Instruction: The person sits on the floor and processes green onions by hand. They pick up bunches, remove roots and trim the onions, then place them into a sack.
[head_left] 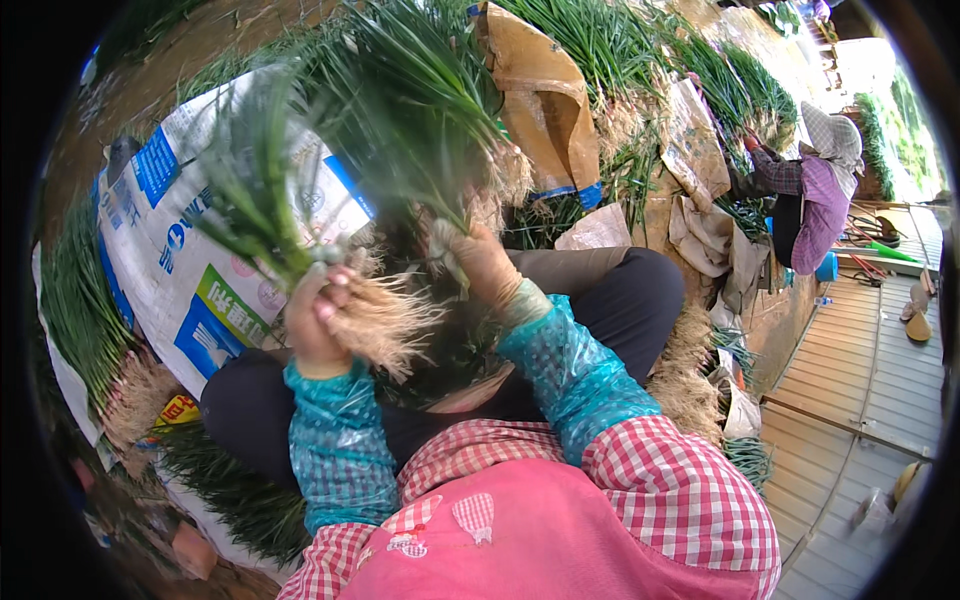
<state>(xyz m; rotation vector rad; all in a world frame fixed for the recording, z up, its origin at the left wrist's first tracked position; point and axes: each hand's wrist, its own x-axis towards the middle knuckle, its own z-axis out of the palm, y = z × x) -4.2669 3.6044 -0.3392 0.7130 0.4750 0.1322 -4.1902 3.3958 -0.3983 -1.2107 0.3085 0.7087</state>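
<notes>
Head view: left hand (313, 318) pinches green onions (262, 205), best held softly, roots (385, 318) free beside the grip; can't tell what the right hand (486, 264) pinches.

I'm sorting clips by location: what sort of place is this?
Probably a produce-handling yard or shed: long rooted greens lie heaped around, printed white sheeting is spread beside them, and a co-worker is beside more.
</notes>
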